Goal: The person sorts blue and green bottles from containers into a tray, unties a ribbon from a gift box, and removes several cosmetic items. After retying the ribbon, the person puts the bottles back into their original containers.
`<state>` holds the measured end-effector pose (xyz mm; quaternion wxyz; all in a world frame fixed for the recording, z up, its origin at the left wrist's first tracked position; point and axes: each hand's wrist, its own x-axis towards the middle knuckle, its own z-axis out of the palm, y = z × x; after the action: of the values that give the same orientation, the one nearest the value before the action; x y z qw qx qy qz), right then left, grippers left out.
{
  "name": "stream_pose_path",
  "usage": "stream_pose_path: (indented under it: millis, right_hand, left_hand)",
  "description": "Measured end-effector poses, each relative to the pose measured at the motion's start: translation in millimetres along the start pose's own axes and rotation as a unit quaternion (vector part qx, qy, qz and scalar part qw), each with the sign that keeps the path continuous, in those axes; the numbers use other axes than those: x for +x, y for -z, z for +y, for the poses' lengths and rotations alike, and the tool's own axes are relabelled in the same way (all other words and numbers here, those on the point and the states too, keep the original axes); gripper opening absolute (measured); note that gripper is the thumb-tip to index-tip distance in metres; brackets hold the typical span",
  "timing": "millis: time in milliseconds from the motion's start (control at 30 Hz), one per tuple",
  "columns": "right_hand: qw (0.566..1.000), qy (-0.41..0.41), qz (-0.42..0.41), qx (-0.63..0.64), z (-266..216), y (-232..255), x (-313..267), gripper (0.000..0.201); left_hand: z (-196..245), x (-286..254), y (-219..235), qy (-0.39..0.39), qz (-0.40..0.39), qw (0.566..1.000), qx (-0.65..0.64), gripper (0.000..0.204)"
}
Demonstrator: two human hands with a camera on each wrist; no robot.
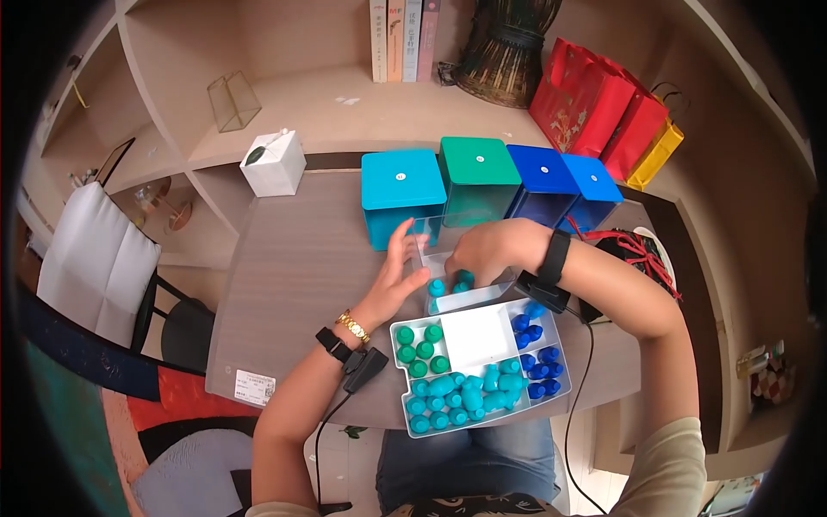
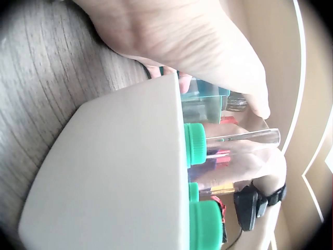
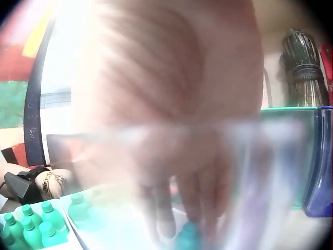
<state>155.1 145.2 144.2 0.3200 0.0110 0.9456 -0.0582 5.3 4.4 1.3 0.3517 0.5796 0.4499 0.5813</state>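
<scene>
A clear open-topped box [image 1: 469,300] stands behind the white divided tray [image 1: 481,336], with small teal bottles [image 1: 437,288] inside. My right hand [image 1: 495,250] reaches down into this box, its fingertips around a teal bottle [image 3: 188,237]. Blur and the box wall partly hide that grip in the right wrist view. My left hand [image 1: 398,280] rests at the box's left side, thumb and fingers spread and fairly straight; its thumb lies near the clear rim in the left wrist view. Green bottles [image 1: 419,349], teal bottles [image 1: 465,396] and dark blue bottles [image 1: 541,370] fill separate tray compartments.
Behind the clear box stand four lidded boxes: teal [image 1: 403,194], green [image 1: 479,177], dark blue [image 1: 543,181] and lighter blue [image 1: 593,185]. A white cube [image 1: 273,164] sits at the back left. Red cord lies over a dark item [image 1: 633,258] at right.
</scene>
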Motion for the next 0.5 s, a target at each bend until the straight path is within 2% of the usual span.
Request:
stream_pose_path:
  millis: [100,233,333,433,500]
  right_hand:
    - [0.999,0.026,-0.026,-0.008,-1,1,4,0.044]
    - [1.0,0.003,-0.014,-0.024,3,-24,28,0.057]
    - [0.998,0.029,-0.014,0.045,9,-31,30,0.055]
    - [0.997,0.013,-0.044,0.066,6,-30,29,0.038]
    - [0.996,0.019,-0.032,0.086,7,-30,29,0.038]
  left_hand:
    - [2,-1,0,0.007,-0.006,1.0,0.002,0.096]
    - [4,0,1,0.014,-0.013,1.0,-0.001,0.095]
    - [2,-1,2,0.013,-0.018,1.0,-0.006,0.096]
    - [1,-1,1,0.008,-0.012,1.0,-0.021,0.095]
    - [3,-1,0,0.007,-0.008,1.0,-0.028,0.095]
